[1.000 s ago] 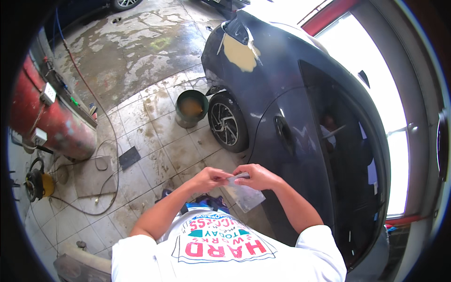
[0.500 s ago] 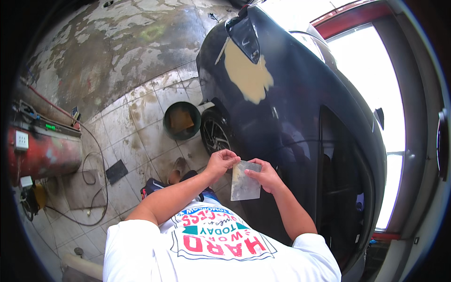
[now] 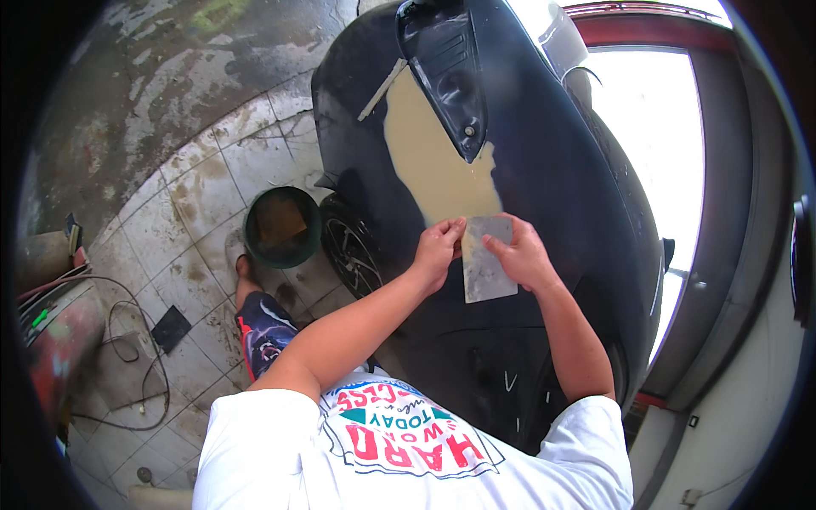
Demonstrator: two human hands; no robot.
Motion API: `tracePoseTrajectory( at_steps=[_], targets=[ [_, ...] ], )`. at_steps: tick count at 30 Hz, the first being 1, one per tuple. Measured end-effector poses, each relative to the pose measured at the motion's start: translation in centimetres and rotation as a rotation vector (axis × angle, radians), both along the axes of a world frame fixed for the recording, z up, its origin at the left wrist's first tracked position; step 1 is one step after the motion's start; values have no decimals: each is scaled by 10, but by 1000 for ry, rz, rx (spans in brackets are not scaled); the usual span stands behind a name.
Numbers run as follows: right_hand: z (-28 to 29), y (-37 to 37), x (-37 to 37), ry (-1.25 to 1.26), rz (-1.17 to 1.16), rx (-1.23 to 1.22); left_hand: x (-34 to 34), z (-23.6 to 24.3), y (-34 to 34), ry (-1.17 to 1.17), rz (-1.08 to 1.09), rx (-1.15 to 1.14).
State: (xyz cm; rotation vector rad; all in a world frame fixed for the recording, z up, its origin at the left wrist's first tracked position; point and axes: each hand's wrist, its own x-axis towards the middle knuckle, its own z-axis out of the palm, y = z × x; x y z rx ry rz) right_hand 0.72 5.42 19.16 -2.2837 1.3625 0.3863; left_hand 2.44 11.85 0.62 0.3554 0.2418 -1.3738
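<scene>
A thin, flat grey plate with cream smears is gripped at its right side by my right hand, thumb on top. At its upper left edge, my left hand is closed in a pinch; whatever its fingers hold is hidden. Just beyond both hands, a smooth cream patch of body filler covers part of the dark car's panel. The patch runs up beside the black lamp recess. A narrow cream-coated strip lies along the patch's far left edge.
A dark green bucket with a brown piece inside stands on the tiles beside the car's wheel. To the left are a coiled hose, a dark square pad and a red tank.
I have moved closer to the filler patch, with the plate and both hands now just below it. The bucket and wheel sit further left in view. Both hands keep their grips.
</scene>
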Motion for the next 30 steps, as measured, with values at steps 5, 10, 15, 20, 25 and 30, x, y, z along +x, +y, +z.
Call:
tracePoseTrajectory(
  at_steps=[5, 10, 15, 20, 25, 30],
  targets=[
    [17, -62, 81, 111, 91, -77, 51, 11, -76, 210, 24, -233],
    [18, -103, 132, 298, 174, -124, 72, 21, -113, 423, 13, -223],
    [13, -114, 157, 408, 202, -105, 76, 28, -118, 456, 7, -185],
    [11, -112, 176, 488, 270, -113, 84, 34, -118, 530, -35, -133],
    [9, -107, 188, 572, 265, -105, 86, 35, -117, 575, -28, -157],
    [7, -106, 194, 587, 305, -97, 82, 31, -118, 610, -19, -219]
  ],
)
